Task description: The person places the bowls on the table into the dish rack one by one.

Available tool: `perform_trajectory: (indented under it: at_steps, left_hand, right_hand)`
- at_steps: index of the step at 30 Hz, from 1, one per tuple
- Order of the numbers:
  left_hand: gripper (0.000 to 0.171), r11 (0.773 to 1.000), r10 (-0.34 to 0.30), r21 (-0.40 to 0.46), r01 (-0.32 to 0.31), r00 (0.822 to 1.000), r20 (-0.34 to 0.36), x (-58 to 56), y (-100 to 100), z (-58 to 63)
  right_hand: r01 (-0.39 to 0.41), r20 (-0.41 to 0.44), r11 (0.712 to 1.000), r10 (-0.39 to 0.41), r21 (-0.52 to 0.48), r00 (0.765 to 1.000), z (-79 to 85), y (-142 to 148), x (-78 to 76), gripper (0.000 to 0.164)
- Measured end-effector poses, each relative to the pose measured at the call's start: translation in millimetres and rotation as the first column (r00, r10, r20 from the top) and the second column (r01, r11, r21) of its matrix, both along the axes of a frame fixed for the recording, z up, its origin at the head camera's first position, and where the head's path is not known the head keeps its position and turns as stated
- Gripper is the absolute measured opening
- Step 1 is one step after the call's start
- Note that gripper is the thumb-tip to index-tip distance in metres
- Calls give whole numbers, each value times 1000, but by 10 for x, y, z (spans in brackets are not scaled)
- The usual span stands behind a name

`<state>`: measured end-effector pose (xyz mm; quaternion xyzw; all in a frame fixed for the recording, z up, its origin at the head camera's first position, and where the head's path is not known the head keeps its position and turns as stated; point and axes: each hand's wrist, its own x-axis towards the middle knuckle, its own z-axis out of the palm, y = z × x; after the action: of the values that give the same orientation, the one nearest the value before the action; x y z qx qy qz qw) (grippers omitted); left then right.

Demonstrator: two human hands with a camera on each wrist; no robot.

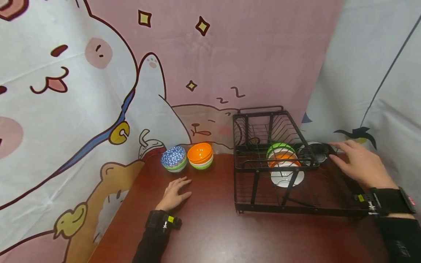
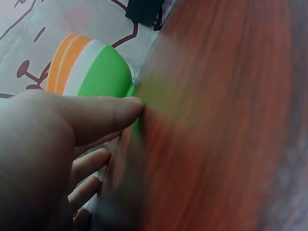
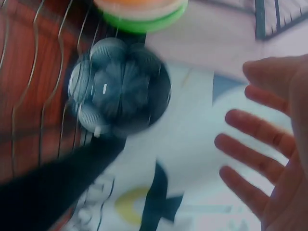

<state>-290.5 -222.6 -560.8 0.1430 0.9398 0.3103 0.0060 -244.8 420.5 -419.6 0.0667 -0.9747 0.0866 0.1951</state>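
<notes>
Standing near the left hand [image 1: 173, 194]: two bowl stacks [image 1: 173, 159] [image 1: 200, 156].

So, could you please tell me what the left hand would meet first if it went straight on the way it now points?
The left hand would probably meet the orange-topped bowl stack first, though depth is hard to judge in the head view.

Left bowl stack [image 1: 173, 159] set on table [image 1: 210, 223] beside right bowl stack [image 1: 200, 156] | dish rack [image 1: 296, 209] placed right of both | bowl row [image 1: 279, 178] held inside rack | lone bowl [image 3: 122, 91] set right of row
</notes>
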Motion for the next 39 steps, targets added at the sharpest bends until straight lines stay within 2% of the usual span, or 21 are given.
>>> perform_trajectory:
  at_steps: [3, 7, 11, 13, 15, 18, 22, 25, 28, 30, 33, 39]
  left_hand:
    - [54, 1000, -1, 1, 1, 1000, 6, -13, 1, 7]
    - [53, 1000, 22, 21, -22, 1000, 20, -23, -30, 23]
    - [48, 991, 82, 103, -80, 997, -10, -24, -125, 105]
    - [43, 981, 125, 155, -115, 991, -54, -25, -189, 173]
    - [37, 965, 179, 212, -155, 979, -100, -26, -252, 257]
    - [27, 932, 282, 279, -231, 946, -160, -49, -349, 373]
    - [24, 886, 403, 327, -328, 895, -194, -120, -462, 502]
    - [31, 867, 450, 323, -380, 875, -178, -190, -511, 585]
    - [40, 854, 474, 299, -426, 873, -111, -279, -522, 639]
    - [45, 849, 484, 276, -451, 873, -62, -335, -516, 656]
    - [49, 848, 495, 230, -478, 869, -18, -407, -493, 674]
    - [45, 850, 513, 147, -506, 858, -15, -498, -435, 707]
  right_hand:
    - [72, 46, 996, -69, -49, 997, -72, 243, 71, 50]
    - [129, 167, 989, -116, -67, 979, -223, 515, 141, 57]
    - [131, 291, 988, -103, -79, 951, -366, 679, 142, 67]
    - [112, 312, 989, -77, -96, 947, -413, 723, 123, 68]
    - [89, 313, 989, -49, -117, 949, -443, 767, 119, 66]
    - [72, 323, 989, -26, -132, 946, -478, 820, 141, 64]
    - [93, 407, 985, -26, -145, 913, -540, 862, 195, 69]
    - [101, 452, 982, -20, -157, 892, -620, 878, 197, 75]
    - [111, 451, 980, -25, -165, 892, -722, 901, 183, 75]
    - [119, 467, 971, -10, -205, 884, -782, 939, 177, 76]
    - [127, 484, 962, 6, -241, 875, -875, 995, 188, 75]
    - [135, 518, 965, 2, -226, 855, -993, 1020, 184, 78]
